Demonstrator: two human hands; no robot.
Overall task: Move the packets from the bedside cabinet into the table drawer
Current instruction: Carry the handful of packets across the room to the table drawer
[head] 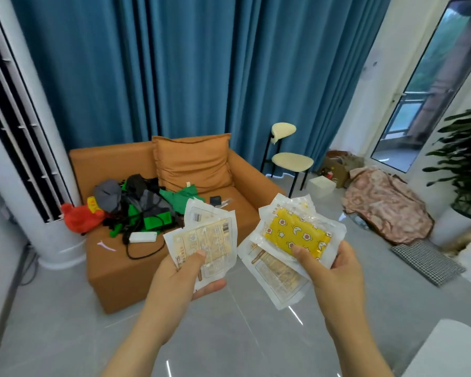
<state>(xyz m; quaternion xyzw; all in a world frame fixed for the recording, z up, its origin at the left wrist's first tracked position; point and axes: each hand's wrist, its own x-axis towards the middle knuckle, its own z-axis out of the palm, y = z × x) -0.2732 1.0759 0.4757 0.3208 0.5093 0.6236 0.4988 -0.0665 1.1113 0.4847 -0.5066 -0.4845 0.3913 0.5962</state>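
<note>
Left hand [182, 276]: thumb on top, clamping two pale printed packets [204, 240], fanned above the grip.
Right hand [335, 270]: thumb pinning yellow star-and-moon packet [297, 232] over another pale packet [275, 276].

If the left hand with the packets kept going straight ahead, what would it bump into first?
Probably the orange sofa: the left hand points forward at it across bare floor, toward the clothes pile on its seat. Depth is hard to judge.
</note>
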